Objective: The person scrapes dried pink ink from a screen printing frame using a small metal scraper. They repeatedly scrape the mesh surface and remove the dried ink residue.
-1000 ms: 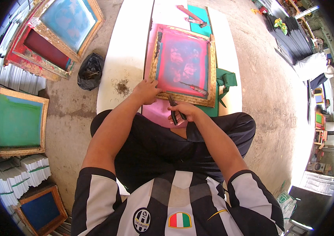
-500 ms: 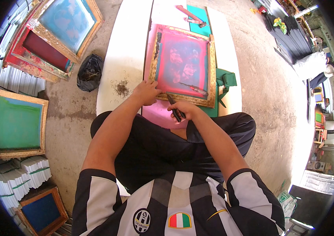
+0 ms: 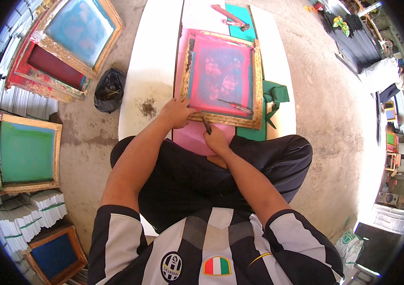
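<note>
A silkscreen frame [image 3: 258, 85] of worn wood, with pink and blue mesh, lies on a pink sheet in front of me. My left hand [image 3: 177, 113] grips its near left corner, fingers curled over the wood. My right hand [image 3: 216, 139] is closed around dark pliers [image 3: 207, 124]. Their tip meets the near rail of the frame, just right of my left hand; the handles are mostly hidden in my fist. On the mesh lies a screwdriver [image 3: 240, 108] with a red and clear handle, toward the near right.
A hammer-like tool [image 3: 233, 19] lies beyond the frame, partly over a green sheet. Dark debris [image 3: 148, 109] is scattered on the white board at left. A black plastic bag [image 3: 109, 90] and a green-mesh screen [image 3: 27, 151] stand farther left. Green cloth [image 3: 275, 97] lies at right.
My right hand has turned and moved slightly down and left, so the pliers now point more upright against the near rail. My left hand keeps its place.
</note>
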